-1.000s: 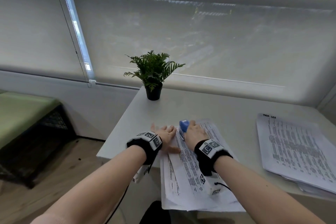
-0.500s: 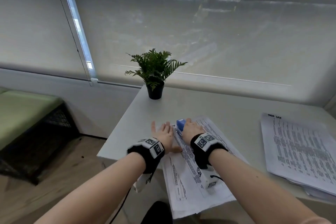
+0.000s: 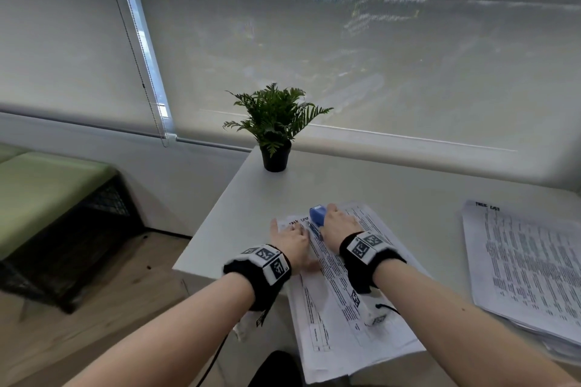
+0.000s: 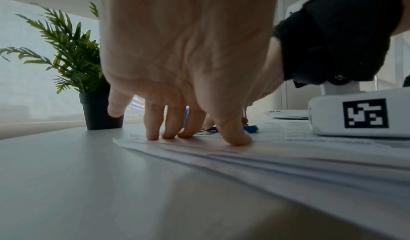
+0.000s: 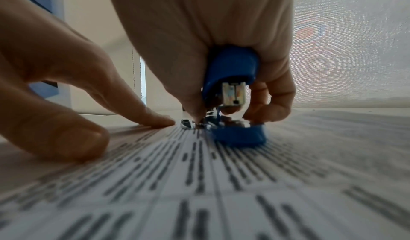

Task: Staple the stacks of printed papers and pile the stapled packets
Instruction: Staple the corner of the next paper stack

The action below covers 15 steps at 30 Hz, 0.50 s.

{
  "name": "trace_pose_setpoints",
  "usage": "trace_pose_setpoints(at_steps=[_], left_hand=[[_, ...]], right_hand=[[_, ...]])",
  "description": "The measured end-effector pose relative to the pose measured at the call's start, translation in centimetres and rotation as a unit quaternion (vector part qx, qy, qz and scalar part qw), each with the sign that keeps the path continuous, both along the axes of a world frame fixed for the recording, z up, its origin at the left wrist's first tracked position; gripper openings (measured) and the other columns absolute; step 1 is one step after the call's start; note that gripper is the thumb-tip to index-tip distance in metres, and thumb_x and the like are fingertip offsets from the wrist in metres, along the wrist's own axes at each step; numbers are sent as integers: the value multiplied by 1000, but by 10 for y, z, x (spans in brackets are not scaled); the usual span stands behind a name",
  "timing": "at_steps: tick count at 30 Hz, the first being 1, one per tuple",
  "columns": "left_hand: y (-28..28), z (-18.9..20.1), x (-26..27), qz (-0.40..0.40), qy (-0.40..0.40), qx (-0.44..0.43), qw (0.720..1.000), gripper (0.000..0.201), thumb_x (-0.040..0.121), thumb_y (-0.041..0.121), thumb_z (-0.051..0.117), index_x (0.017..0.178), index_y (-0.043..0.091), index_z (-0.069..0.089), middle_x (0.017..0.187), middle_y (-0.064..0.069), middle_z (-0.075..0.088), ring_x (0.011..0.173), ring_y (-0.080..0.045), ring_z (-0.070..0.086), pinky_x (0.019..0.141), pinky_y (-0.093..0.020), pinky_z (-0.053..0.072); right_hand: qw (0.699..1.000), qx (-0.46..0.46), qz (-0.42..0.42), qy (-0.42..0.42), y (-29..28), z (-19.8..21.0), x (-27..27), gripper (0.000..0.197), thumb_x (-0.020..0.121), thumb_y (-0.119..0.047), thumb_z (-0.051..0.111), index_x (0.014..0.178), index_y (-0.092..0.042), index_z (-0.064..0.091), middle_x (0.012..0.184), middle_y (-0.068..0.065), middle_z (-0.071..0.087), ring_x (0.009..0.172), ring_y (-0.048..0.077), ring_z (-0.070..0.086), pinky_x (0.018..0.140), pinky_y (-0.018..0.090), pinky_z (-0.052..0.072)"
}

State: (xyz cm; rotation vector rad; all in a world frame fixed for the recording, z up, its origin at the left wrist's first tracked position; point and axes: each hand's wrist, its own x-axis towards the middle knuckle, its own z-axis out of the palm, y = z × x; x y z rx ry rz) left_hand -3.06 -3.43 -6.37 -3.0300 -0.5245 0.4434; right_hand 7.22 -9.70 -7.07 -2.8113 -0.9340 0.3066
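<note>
A green-cushioned bench [image 3: 47, 185] is sitting far left beside the white tabletop [image 3: 393, 195]; a small potted fern [image 3: 275, 126] is standing at the tabletop's far left corner; nearer, the left hand [image 3: 290, 240] is lying open, fingers [image 4: 153, 128] straight and pressing flat on the top corner of the printed stack [image 3: 345, 308]; just beside it the right hand [image 3: 339, 225] is gripping the blue stapler [image 3: 317, 218], whose base is resting on the top sheet with its jaws parted; well apart at the right, a second pile of printed papers [image 3: 528, 267] is lying on the tabletop.
</note>
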Motion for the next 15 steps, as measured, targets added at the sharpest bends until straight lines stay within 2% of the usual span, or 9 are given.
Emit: trace_pose_setpoints(at_steps=[7, 11, 13, 15], left_hand=[[1, -1, -1, 7, -10, -12, 1000, 79, 90, 60, 40, 148, 10, 22, 155, -10, 24, 143, -23, 25, 116, -59, 2], [4, -1, 1, -1, -15, -16, 1000, 76, 88, 61, 42, 143, 10, 32, 149, -9, 34, 138, -22, 33, 115, -60, 2], [7, 0, 4, -10, -28, -22, 999, 72, 83, 64, 47, 133, 12, 46, 138, -7, 47, 129, -22, 44, 113, -58, 8], [11, 1, 6, -15, -49, -29, 998, 65, 77, 68, 53, 114, 15, 59, 120, -2, 58, 115, -22, 53, 107, -53, 20]], right_hand=[[1000, 14, 3, 28, 25, 10, 8, 30, 95, -17, 45, 123, -6, 39, 126, 17, 56, 115, 36, 56, 95, 44, 45], [999, 16, 0, 46, 31, 21, 21, 36, 94, -17, 48, 126, -5, 38, 128, 17, 55, 117, 36, 55, 96, 41, 42], [999, 14, 1, 41, 23, 22, 26, 37, 93, -19, 49, 126, -6, 39, 127, 17, 56, 115, 35, 56, 95, 41, 42], [999, 8, 1, 36, 11, 21, 29, 37, 94, -20, 50, 126, -6, 39, 126, 17, 56, 113, 34, 56, 93, 40, 43]])
